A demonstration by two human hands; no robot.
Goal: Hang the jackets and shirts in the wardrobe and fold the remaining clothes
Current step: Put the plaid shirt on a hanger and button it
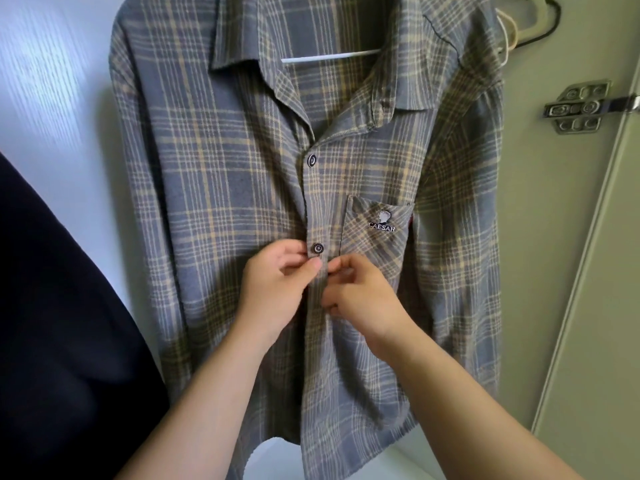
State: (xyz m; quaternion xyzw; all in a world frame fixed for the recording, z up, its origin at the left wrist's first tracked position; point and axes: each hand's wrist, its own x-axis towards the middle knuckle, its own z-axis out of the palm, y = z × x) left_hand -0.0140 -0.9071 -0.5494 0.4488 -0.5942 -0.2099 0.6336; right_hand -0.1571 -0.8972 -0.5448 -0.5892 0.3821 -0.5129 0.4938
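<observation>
One plaid shirt (225, 174) on hanger (330, 56), pale wardrobe panel (62, 81), door hinge (578, 107)

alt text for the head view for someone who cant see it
A person's left hand and right hand pinch the front placket of a grey and tan plaid shirt just below a dark button. The shirt hangs on a white hanger, with a dark garment beside it and a metal hinge nearby.
</observation>
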